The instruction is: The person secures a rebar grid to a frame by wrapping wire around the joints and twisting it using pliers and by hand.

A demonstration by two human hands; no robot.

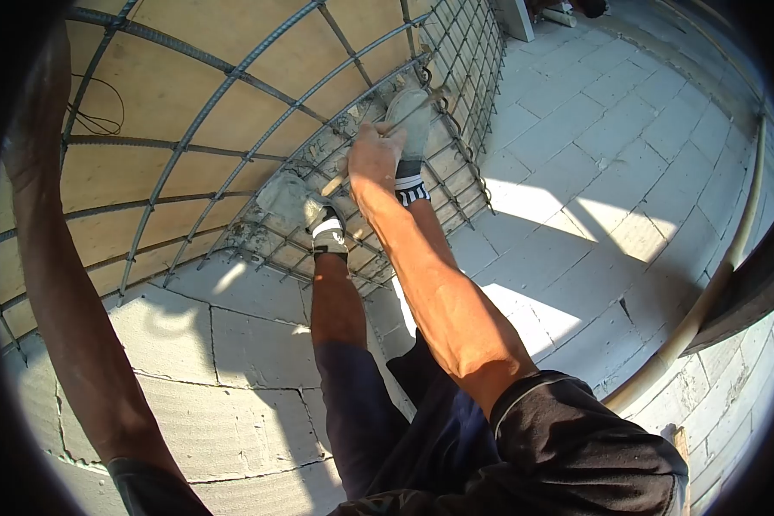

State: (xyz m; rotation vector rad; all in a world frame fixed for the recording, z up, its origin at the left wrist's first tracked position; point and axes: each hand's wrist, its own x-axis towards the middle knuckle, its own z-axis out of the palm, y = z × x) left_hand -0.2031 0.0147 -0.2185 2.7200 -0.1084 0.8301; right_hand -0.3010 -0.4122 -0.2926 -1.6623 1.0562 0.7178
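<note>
My right hand (374,159) is closed around a thin tool in front of my shoes. A pale wooden end (334,184) shows below the fist and a slim metal rod (420,105) seems to run out above it; its exact kind is unclear. Below it, both my dusty shoes (408,116) stand on the steel rebar mesh (456,185). Up at the left edge, my left hand (34,142) is raised beside the curved rebar grid (181,146). Shadow and the dark frame border hide its fingers.
Yellowish panels (155,103) stand behind the bars, with a loop of thin wire (99,107) hanging there. Bar ends jut out near my feet. Pale blocks (258,344) make up the surface below. A long pipe (735,232) curves along the right.
</note>
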